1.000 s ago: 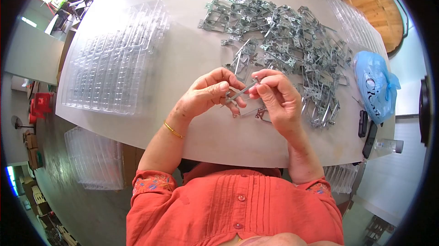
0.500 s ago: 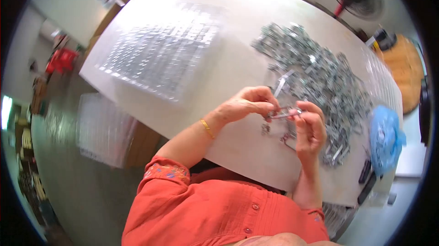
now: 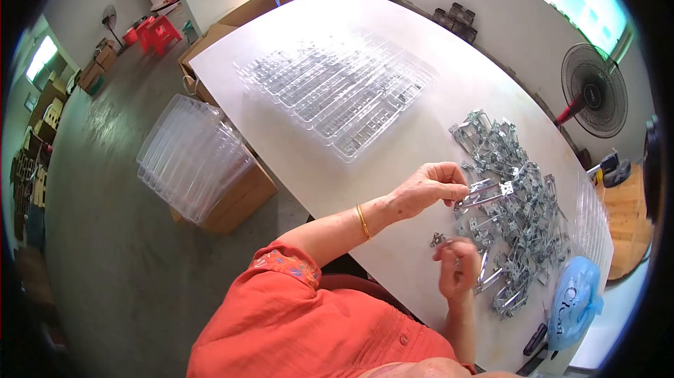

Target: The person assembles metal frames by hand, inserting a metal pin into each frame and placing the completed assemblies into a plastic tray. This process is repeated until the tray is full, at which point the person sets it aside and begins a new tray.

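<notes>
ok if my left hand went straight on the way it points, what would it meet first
Your left hand would probably meet the heap of silver metal brackets just past its fingertips; its height is unclear, so it might pass over them.

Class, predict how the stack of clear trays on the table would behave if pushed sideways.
The stack of clear trays would probably slide rather than tip, lying broad and low on the flat table. Its thin-looking, see-through plastic suggests the edges might flex.

I see 1 black fan (image 3: 594, 90) below a window (image 3: 586, 4) at upper right, a red stool (image 3: 163, 32) near a stand fan (image 3: 109, 18) at upper left, a blue bag (image 3: 574, 304) at lower right
</notes>
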Motion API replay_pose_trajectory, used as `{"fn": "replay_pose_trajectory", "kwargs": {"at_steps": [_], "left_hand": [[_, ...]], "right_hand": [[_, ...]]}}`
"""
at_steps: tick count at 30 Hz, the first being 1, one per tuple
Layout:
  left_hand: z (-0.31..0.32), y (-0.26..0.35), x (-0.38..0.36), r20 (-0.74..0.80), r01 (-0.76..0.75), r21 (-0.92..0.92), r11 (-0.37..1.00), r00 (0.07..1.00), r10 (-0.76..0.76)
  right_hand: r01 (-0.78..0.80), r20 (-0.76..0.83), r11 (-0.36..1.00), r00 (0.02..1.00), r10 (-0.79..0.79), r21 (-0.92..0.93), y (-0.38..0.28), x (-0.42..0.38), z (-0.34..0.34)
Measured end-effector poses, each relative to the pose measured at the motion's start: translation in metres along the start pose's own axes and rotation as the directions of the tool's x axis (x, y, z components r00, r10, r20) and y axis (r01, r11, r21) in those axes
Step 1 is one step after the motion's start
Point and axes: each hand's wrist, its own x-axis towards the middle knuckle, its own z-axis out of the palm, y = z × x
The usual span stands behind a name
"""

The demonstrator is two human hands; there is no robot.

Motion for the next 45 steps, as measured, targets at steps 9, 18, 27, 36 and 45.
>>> {"fn": "replay_pose_trajectory", "kwargs": {"at_steps": [9,18,27,36,45], "left_hand": [[-0.028,0.118,-0.063,-0.039,-0.357,0.773,0.524,0.798,0.601],[-0.215,0.254,-0.112,-0.347,0.339,0.918,0.205,0.44,0.828],[-0.329,0.274,-0.116,-0.454,0.613,0.784,0.094,0.464,0.76],[-0.356,0.269,-0.1,-0.499,0.687,0.723,0.067,0.453,0.739],[-0.361,0.267,-0.094,-0.56,0.768,0.64,0.022,0.447,0.697]], "right_hand": [[0.103,0.476,0.995,0.874,-0.096,0.01,-0.022,-0.007,0.064],[0.162,0.555,0.984,0.814,-0.174,0.072,-0.024,0.004,0.106],[0.134,0.544,0.99,0.827,-0.142,0.054,-0.026,0.005,0.112],[0.139,0.556,0.99,0.821,-0.134,0.033,-0.023,0.005,0.113],[0.143,0.559,0.989,0.819,-0.129,0.019,-0.024,0.006,0.112]]}}
